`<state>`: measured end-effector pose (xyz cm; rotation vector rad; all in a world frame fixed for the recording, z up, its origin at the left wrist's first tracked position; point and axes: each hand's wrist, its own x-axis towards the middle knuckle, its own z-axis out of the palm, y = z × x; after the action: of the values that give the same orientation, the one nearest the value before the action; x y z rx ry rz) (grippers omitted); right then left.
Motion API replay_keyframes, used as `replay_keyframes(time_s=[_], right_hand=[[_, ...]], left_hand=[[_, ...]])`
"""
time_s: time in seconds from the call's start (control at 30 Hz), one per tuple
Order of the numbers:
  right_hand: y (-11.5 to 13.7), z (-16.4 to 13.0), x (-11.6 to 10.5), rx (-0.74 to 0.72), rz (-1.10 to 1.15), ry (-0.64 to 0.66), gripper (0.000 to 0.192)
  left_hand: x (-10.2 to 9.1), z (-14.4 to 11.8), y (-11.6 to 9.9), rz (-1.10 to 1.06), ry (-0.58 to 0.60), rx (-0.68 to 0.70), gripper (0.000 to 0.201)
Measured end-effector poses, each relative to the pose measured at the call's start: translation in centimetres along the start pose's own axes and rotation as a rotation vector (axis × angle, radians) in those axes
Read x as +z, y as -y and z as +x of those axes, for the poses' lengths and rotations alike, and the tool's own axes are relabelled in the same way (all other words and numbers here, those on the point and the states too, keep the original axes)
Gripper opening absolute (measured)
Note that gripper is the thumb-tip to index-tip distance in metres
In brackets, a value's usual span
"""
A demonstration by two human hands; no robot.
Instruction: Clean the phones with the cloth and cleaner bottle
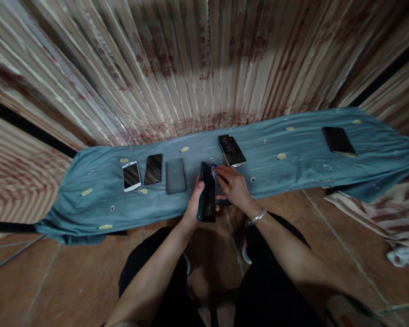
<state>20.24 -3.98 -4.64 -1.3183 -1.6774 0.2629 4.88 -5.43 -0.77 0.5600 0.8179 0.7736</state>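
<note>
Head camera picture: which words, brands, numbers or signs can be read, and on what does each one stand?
None can be read.
Curtain: reddish print, too blurred to tell if writing.
Blue cloth: small pale marks, too small.
Held phone, white phone: no legible brand.

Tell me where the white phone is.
In the head view, the white phone lies toward the left end of the blue cloth, beside a dark phone.

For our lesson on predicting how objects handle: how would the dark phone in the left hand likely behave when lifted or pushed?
The dark phone is probably stiff: its long sides look straight as the left hand holds it. The shiny blue edge suggests it may be slippery. Its flat slab shape makes rolling unlikely.
</note>
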Motion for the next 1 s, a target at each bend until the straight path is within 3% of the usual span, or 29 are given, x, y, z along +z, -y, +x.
replay_keyframes(time_s=[0.2, 0.4, 0.7, 0.83, 1.0], right_hand=[[0.4, -0.4, -0.1, -0.130, -0.114, 0.101, 0.035], [1.6, -1.2, 0.1, -0.169, -0.110, 0.150, 0.036], [3.4, -1.7, 0.0, -0.163, -0.036, 0.092, 0.032], [3.6, -1.7, 0.3, -0.135, -0.017, 0.090, 0.034], [3.0, -1.1, 0.1, -0.092, -0.012, 0.064, 0.031]], left_hand=[[0.0, 0.2, 0.2, -0.019, -0.057, 0.074, 0.063], [-0.3, 0.3, 0.0, 0.002, -0.132, 0.132, 0.061], [-0.4, 1.1, 0.5, -0.007, -0.130, 0.146, 0.060], [-0.3, 1.1, 0.5, -0.018, -0.154, 0.148, 0.054], [-0.3, 0.5, 1.0, 0.038, -0.122, 0.110, 0.062]])
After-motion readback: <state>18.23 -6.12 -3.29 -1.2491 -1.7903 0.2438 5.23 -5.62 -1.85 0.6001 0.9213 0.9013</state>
